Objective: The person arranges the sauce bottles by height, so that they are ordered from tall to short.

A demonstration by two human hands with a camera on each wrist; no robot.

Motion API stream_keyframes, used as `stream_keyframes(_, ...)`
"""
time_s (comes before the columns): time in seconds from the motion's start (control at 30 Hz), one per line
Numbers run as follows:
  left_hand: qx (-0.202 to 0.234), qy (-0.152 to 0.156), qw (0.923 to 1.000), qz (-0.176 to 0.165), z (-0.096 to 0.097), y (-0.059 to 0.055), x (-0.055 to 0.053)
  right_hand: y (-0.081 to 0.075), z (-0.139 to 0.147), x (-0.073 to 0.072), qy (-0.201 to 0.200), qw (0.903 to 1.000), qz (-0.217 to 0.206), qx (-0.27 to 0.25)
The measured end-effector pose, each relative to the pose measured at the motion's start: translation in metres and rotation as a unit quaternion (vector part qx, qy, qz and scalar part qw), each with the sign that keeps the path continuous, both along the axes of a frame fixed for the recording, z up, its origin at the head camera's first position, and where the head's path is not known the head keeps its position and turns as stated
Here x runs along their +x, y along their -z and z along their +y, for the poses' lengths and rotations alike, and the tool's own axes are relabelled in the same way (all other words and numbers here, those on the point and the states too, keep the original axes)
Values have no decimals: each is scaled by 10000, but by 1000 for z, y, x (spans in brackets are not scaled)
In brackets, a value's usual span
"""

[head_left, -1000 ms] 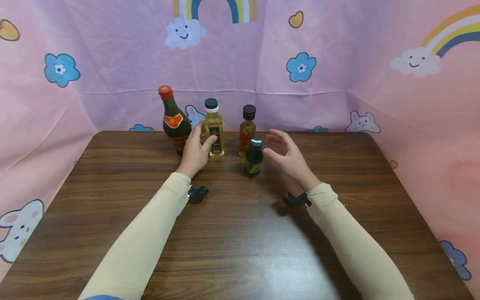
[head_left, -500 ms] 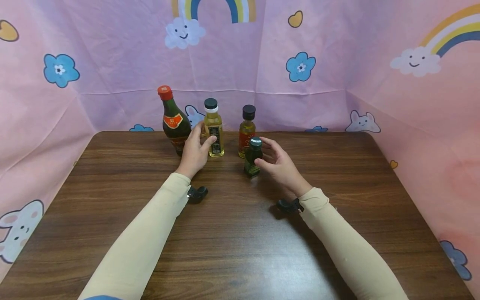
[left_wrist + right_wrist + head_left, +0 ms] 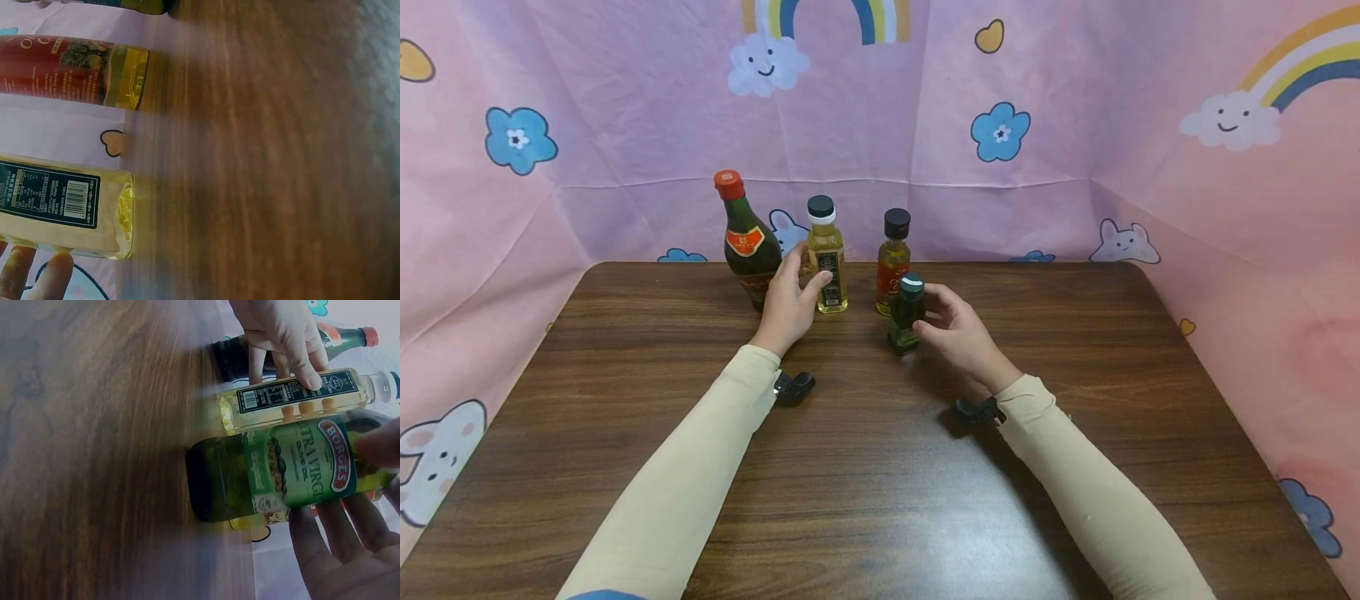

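Observation:
My left hand [image 3: 788,304] holds a clear bottle of pale yellow oil [image 3: 831,250] with a dark cap. Its thumb lies on the black label, and fingers show through the bottle from behind in the right wrist view. A small dark green olive oil bottle [image 3: 275,469] with a green label is gripped by my right hand [image 3: 966,337], thumb on one side and fingers on the other. Both bottles stand upright on the table. Behind the olive oil bottle, partly hidden by it, is a red-labelled oil bottle [image 3: 893,262] with a black cap.
A tall dark green bottle [image 3: 748,242] with a red cap stands just left of my left hand. The wooden table [image 3: 865,467] ends at a pink patterned cloth [image 3: 850,142] that hangs behind and on both sides.
My right hand has moved left to the small olive oil bottle and taken hold of it. The left hand stays at the clear oil bottle, and the bottles have not visibly moved.

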State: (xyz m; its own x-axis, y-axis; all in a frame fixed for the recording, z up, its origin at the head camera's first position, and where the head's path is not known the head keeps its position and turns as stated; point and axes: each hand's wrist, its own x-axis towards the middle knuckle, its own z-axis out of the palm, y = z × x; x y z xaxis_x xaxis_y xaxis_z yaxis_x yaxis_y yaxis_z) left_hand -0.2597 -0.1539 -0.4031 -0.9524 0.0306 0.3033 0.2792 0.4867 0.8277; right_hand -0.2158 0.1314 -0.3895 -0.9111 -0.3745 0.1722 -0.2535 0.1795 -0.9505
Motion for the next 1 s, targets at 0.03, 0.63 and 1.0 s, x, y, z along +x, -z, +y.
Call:
stream_keyframes(0.03, 3, 1, 10000, 1, 0, 0, 0, 0, 0, 0, 14, 10000, 2, -5)
stream_keyframes(0.63, 23, 15, 10000, 20, 0, 1, 0, 3, 1, -1, 264, 9990, -255, 271)
stream_keyframes(1.0, 19, 24, 10000, 14, 0, 1, 0, 5, 2, 2, 407, 9986, -159, 301)
